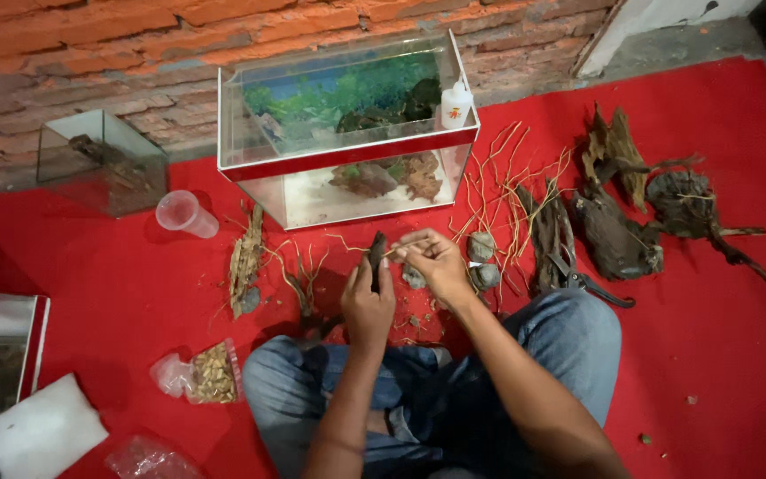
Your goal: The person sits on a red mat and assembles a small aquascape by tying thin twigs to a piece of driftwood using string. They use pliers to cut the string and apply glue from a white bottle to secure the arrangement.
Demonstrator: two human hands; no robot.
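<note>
I sit cross-legged on a red mat (720, 355). My left hand (367, 306) grips a small dark piece of wood (377, 251), held upright. My right hand (436, 263) pinches a thin pale twig (354, 241) against the top of that wood piece. Just beyond my hands stands a glass aquarium (347, 155) with a red rim, holding rocks and driftwood on a pale bottom.
A white glue bottle (457, 105) rests on the aquarium's right corner. Thin roots (498, 191), grey stones (480, 247), driftwood chunks (613, 235) and pliers (591, 284) lie right. A plastic cup (185, 213), small glass tank (99, 160), bark (246, 257) and gravel bag (210, 372) lie left.
</note>
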